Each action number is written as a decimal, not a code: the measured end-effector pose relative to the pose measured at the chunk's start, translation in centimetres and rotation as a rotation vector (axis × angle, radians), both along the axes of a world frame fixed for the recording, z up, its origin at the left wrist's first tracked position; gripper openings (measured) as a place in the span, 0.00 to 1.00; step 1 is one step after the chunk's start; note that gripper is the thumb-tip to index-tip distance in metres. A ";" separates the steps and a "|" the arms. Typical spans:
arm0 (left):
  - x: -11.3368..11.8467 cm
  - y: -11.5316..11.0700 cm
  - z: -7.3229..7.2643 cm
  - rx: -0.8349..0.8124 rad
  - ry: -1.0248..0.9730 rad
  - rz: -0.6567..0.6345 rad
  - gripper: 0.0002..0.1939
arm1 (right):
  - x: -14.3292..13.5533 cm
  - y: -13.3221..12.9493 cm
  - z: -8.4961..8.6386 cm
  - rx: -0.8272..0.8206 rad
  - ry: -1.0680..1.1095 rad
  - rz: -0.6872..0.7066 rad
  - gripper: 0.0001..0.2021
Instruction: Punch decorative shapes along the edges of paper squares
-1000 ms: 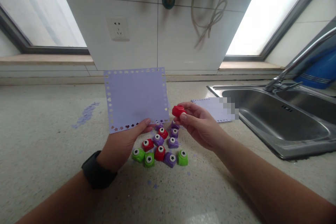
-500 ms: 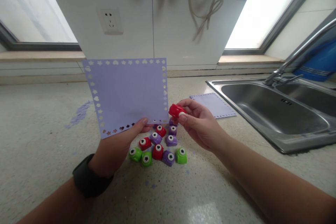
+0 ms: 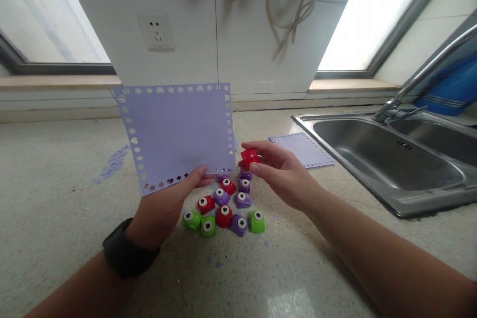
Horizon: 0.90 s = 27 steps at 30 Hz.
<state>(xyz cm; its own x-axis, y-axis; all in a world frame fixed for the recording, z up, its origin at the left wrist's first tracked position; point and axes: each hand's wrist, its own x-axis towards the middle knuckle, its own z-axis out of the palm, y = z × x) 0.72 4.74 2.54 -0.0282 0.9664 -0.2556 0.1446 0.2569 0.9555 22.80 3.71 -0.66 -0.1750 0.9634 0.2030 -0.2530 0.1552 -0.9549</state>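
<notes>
A purple sheet (image 3: 179, 131) with star, heart and flower holes along its edges is held up by my left hand (image 3: 179, 194), thumb in front at the bottom edge. To the right of the sheet, my right hand (image 3: 279, 169) grips a red punch (image 3: 249, 158) between thumb and fingers, apart from the paper. Below the sheet, several small punches stand on the counter, among them a green punch (image 3: 257, 221), a purple punch (image 3: 239, 224) and another red punch (image 3: 224, 215). My left fingers are partly hidden behind the sheet.
Another purple sheet (image 3: 301, 149) with punched edges lies beside the steel sink (image 3: 387, 154) and its faucet (image 3: 391, 104). Purple paper scraps (image 3: 112, 164) are heaped on the counter (image 3: 48, 184) at the left. A wall socket (image 3: 156, 33) is behind.
The sheet has shifted slightly left in my left hand. The red punch has turned in my right hand, so its white button no longer shows.
</notes>
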 end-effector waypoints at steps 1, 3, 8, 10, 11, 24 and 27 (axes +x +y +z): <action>0.0 0.0 0.0 -0.006 -0.003 -0.009 0.08 | 0.0 0.1 0.1 0.003 0.011 -0.027 0.15; 0.0 0.1 0.0 -0.012 -0.009 -0.024 0.07 | 0.0 0.2 0.2 0.005 0.087 -0.092 0.12; -0.4 0.3 -0.7 0.055 0.017 -0.087 0.08 | 0.3 0.3 1.0 0.005 0.275 -0.195 0.10; -0.7 0.5 -1.2 0.090 0.038 -0.129 0.10 | 0.3 0.2 1.4 0.006 0.289 -0.198 0.12; -0.9 0.5 -1.4 0.096 0.046 -0.149 0.11 | 0.3 0.2 1.5 0.005 0.288 -0.190 0.14; -0.5 0.3 -0.5 -0.016 0.054 -0.152 0.10 | -0.2 -0.9 0.8 0.319 0.067 -0.203 0.23; -0.5 0.2 -0.3 -0.027 0.039 -0.149 0.08 | -0.4 -1.2 0.9 0.412 0.010 -0.230 0.24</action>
<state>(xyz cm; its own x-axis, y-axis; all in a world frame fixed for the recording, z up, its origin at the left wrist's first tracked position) 0.22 4.96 2.21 0.1050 0.9532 -0.2835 0.2199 0.2558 0.9414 22.42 2.46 0.25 0.0374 0.8156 0.5774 -0.1769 0.5741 -0.7995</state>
